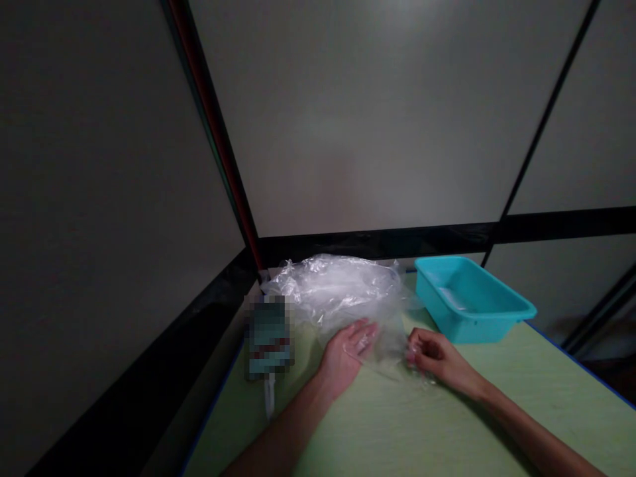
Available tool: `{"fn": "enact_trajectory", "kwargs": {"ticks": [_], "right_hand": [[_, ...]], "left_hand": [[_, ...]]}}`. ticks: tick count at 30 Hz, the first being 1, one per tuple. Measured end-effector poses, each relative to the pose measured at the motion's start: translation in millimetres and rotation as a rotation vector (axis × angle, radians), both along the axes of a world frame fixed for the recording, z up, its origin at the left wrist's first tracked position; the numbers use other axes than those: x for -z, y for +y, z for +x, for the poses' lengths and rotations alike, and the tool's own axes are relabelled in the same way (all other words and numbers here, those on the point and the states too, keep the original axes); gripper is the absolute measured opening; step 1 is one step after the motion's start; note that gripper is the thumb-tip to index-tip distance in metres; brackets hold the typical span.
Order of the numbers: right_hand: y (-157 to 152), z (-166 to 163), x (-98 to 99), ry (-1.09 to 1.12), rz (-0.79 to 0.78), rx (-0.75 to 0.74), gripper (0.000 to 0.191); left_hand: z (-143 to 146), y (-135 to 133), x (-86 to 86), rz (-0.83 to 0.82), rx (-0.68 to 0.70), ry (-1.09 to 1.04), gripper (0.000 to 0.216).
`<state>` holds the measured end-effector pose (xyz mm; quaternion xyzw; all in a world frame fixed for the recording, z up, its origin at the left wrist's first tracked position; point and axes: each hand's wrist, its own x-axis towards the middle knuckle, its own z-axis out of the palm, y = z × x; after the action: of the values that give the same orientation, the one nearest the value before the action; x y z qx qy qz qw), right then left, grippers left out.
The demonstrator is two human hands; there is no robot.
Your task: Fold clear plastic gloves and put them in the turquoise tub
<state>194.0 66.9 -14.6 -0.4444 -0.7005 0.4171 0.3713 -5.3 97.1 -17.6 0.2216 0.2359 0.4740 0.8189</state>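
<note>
A thin clear plastic bag (390, 341) lies on the pale green table in front of a crumpled heap of clear plastic bags (338, 281). My left hand (345, 354) rests at the bag's left side with its fingers stretched out; some film covers the fingertips, and I cannot tell whether they are inside the bag or beneath it. At the bag's right edge, my right hand (440, 361) has its thumb and fingers pinched together on the film.
A turquoise plastic basin (489, 328) stands at the back right, with something pale inside. A pixelated, phone-like object (269, 338) with a white cable or stand (269, 395) is at the left. White wall panels (377, 132) with black trim rise behind the table (392, 430).
</note>
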Motion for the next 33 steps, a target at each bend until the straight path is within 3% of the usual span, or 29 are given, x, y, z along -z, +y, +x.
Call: {"fn": "enact_trajectory", "kwargs": {"ticks": [7, 9, 16, 19, 23, 27, 30, 33], "right_hand": [[-0.7, 11.3, 1.4, 0.283, -0.180, -0.136, 0.040], [0.0, 11.0, 3.6, 0.306, -0.172, -0.102, 0.039], [2.9, 10.0, 10.6, 0.054, 0.105, 0.208, 0.022], [-3.2, 10.1, 8.5, -0.138, 0.311, 0.292, 0.013], [-15.4, 5.3, 3.0, -0.327, 0.611, 0.123, 0.005], [-23.1, -2.8, 0.5, -0.578, 0.754, -0.072, 0.011], [-23.7, -5.9, 1.4, -0.657, 0.770, -0.092, 0.015], [-20.5, -3.7, 2.0, -0.597, 0.763, -0.006, 0.014]], "left_hand": [[7.4, -5.4, -1.3, 0.135, 0.024, 0.069, 0.027], [9.2, -5.9, -0.5, 0.171, 0.023, 0.103, 0.028], [11.8, -7.5, 4.9, 0.261, 0.013, 0.188, 0.043], [12.0, -10.9, 3.2, 0.294, 0.035, 0.195, 0.050], [13.9, -16.7, -1.4, 0.317, 0.062, 0.177, 0.054], [15.3, -18.5, 0.7, 0.250, 0.100, 0.121, 0.063], [14.7, -17.5, 5.9, 0.238, 0.166, 0.047, 0.075], [13.5, -19.2, 7.7, 0.193, 0.238, 0.028, 0.082]]}}
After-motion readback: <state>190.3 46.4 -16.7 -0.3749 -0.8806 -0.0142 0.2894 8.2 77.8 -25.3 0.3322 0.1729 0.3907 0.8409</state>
